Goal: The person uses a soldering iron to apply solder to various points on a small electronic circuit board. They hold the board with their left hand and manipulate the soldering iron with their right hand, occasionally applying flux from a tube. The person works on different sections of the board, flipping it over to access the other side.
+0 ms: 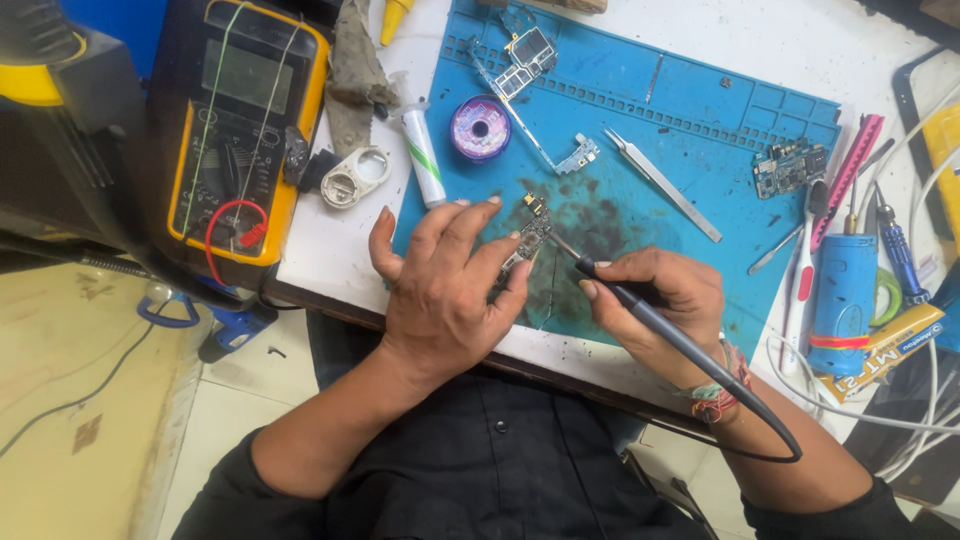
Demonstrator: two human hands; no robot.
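My left hand (pixel 445 290) presses a small circuit board (pixel 527 240) flat against the blue work mat (pixel 690 120), fingers spread around it. My right hand (pixel 655 300) grips a dark soldering iron (pixel 625 295) like a pen; its metal tip touches the board's right edge. The iron's black cable loops back past my wrist, which wears a woven band. The mat under the board is stained dark.
A yellow multimeter (pixel 240 120) with leads sits at the left. On the mat lie a purple solder spool (pixel 480 127), a white tube (pixel 422 155), tweezers (pixel 660 180), a phone frame (pixel 525 60) and another small board (pixel 790 167). Screwdrivers, a blue cylinder (pixel 842 300) and white cables crowd the right edge.
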